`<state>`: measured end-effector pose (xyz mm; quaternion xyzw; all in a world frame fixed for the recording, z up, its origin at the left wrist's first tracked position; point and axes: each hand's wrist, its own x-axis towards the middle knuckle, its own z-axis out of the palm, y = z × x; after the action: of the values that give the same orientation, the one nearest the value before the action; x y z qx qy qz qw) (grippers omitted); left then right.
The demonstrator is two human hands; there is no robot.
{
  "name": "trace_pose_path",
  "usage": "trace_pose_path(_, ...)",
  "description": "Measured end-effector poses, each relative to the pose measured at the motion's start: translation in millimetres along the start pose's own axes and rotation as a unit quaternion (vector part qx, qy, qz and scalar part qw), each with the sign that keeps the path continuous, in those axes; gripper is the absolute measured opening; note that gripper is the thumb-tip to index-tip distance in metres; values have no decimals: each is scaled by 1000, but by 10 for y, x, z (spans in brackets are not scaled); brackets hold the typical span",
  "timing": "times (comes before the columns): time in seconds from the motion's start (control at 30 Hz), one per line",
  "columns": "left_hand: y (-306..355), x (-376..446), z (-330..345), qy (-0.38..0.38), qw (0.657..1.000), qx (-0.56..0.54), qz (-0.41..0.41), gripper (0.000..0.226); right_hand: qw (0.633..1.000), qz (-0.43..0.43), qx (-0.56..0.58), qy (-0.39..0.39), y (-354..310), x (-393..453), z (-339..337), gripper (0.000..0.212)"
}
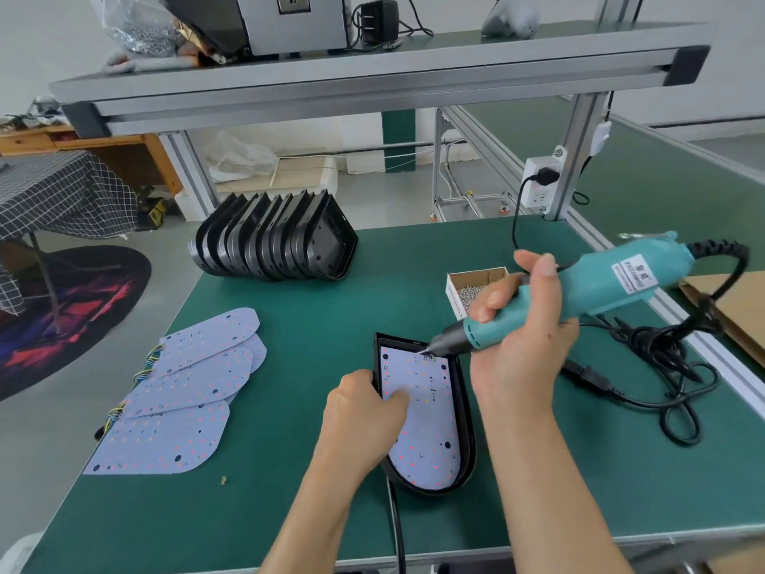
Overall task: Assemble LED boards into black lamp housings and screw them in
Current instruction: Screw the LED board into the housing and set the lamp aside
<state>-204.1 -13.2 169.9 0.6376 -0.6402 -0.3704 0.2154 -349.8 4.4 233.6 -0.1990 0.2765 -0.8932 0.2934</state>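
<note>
Near the front edge of the green-matted workbench (289, 358) lay a black D-shaped plastic lamp housing (465, 412), rounded end toward the front edge, with a pale lilac LED board dotted with red and orange diodes (430, 424) seated inside it. Left hand (364, 412) gripped the housing's left rim, fingers curled over the wall, thumb pressed flat on the board. Right hand (523, 337) clenched around a teal electric screwdriver with a dark nose and coiled black cord (579, 296), tilted down to the left, bit tip touching the board near its far straight end, beside a small cluster of wires. Just behind that hand, toward the right edge, sat a small open cardboard box of silver screws (472, 290). Along the left edge lay a fanned, overlapping pile of spare lilac LED boards with coloured wire tails (182, 395), well apart from the housing. Toward the far left corner leaned a row of nested empty black housings (273, 242). Near the right edge sprawled a tangled black power cable (658, 366), with a brown cardboard sheet (741, 312) beyond it. On the frame upright at the far right corner hung a white wall socket with a black plug (538, 182).
</note>
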Motion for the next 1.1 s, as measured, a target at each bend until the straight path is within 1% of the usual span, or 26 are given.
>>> trace_pose_path(0.1,-6,6,-47,11,1000,-13,-16,50,999,33,27,28,-78,-38,-258,21)
trace_pose_path(0.13,-2,10,-72,21,1000,-13,-14,51,998,44,32,35,-104,-65,-368,24)
trace_pose_path(0.2,27,31,-142,63,998,-12,11,46,996,62,39,45,-146,-115,-578,27)
trace_pose_path(0.23,55,41,-178,103,994,-22,38,42,996,69,37,48,-159,-138,-666,27)
trace_pose_path(0.3,185,63,-234,172,977,-54,117,26,996,76,25,50,-165,-187,-804,26)
trace_pose_path(0.33,287,79,-236,183,969,-60,157,16,995,79,20,51,-162,-206,-846,26)
trace_pose_path(0.4,510,145,-151,154,959,-39,236,6,995,84,18,52,-155,-233,-887,26)
trace_pose_path(0.47,725,242,33,90,949,11,302,7,994,89,24,52,-160,-261,-885,27)
trace_pose_path(0.5,831,302,160,54,944,50,323,8,994,88,26,52,-172,-270,-879,28)
trace_pose_path(0.53,919,367,293,26,937,101,335,10,994,89,27,51,-176,-285,-867,29)
trace_pose_path(0.6,1072,484,570,-6,911,213,353,12,994,91,28,48,-201,-307,-844,30)
trace_pose_path(0.7,1236,617,898,-29,865,357,350,15,994,96,29,51,-253,-321,-835,29)
trace_pose_path(0.77,1283,673,1043,-34,845,412,338,18,994,95,23,57,-284,-324,-858,29)
trace_pose_path(0.87,1296,723,1154,-35,840,432,327,13,993,97,23,60,-315,-321,-897,28)
trace_pose_path(1.1,1282,797,1209,-36,854,413,316,5,994,86,24,61,-314,-303,-920,27)
